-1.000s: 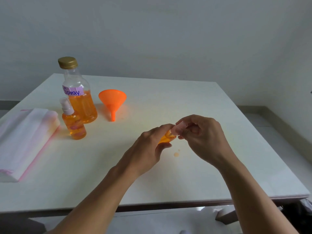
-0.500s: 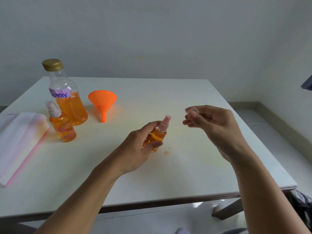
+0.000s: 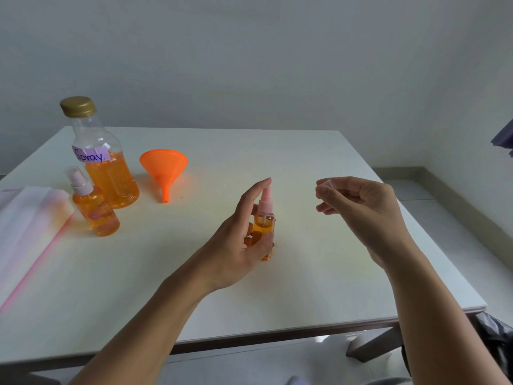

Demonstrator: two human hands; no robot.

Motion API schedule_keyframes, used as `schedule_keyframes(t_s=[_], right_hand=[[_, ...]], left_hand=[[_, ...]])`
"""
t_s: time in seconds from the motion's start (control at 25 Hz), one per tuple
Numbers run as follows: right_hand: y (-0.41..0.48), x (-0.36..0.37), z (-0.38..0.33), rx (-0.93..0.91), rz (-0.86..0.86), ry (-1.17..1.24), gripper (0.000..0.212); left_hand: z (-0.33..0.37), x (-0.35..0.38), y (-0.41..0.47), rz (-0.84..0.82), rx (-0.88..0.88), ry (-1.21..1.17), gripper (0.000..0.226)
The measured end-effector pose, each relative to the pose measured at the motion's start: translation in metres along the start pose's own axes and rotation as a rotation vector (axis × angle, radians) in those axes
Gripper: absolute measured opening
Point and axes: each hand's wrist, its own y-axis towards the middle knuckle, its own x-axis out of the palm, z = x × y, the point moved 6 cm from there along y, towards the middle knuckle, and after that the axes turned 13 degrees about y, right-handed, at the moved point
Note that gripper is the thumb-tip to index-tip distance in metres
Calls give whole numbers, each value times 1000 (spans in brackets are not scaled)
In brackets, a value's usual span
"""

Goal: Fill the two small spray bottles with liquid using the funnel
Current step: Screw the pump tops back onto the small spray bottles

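My left hand point(image 3: 236, 240) grips a small spray bottle point(image 3: 265, 226) full of orange liquid, upright above the table's middle, index finger raised over its pink nozzle. My right hand point(image 3: 358, 212) is apart to the right, pinching a small clear cap point(image 3: 327, 186) in its fingertips. A second small spray bottle point(image 3: 94, 207), also orange-filled with a pink sprayer, stands at the left. Behind it is a large bottle point(image 3: 105, 168) labelled "Spray" with a gold lid, about half full. An orange funnel point(image 3: 164, 168) lies tipped on the table beside it.
The white table point(image 3: 305, 273) ends near me at a dark front edge and at the right, with floor beyond. A white and pink folded cloth or bag point(image 3: 25, 232) lies at the far left. A grey wall stands behind.
My hands have separated: the right one pulled the clear cap off the small bottle and moved right. The left turned the bottle upright, with its index finger over the nozzle.
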Motion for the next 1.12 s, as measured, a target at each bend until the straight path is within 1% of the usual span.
schedule_keyframes(t_s=[0.12, 0.2, 0.32, 0.44, 0.52, 0.56, 0.64, 0.72, 0.92, 1.04, 1.12], right_hand=[[0, 1, 0, 3, 2, -14, 10], [0, 2, 0, 3, 2, -21, 10], [-1, 1, 0, 1, 9, -23, 9], [-1, 1, -1, -2, 12, -28, 9], [-1, 2, -2, -2, 17, -29, 8], [-1, 2, -1, -2, 17, -30, 8], [-2, 2, -1, -3, 15, -43, 9], [-3, 2, -1, -9, 11, -68, 11], [-3, 0, -1, -14, 10, -90, 13], [-3, -3, -2, -22, 12, -91, 12], [-3, -3, -2, -22, 13, -90, 13]], left_hand=[[-1, 1, 1, 1, 6, 21, 73], [-2, 0, 2, 15, 18, -12, 70], [2, 0, 2, 67, 43, 5, 56], [7, -3, 2, 224, 82, 225, 41], [7, -7, 4, 346, 88, 357, 38], [5, -8, 5, 376, 58, 399, 38], [1, -8, 8, 374, -32, 484, 37], [-1, -5, 11, 351, -83, 575, 31], [-1, 1, 16, 376, -91, 639, 17], [-4, 1, 17, 388, -113, 677, 17], [0, -2, 16, 408, -106, 635, 21]])
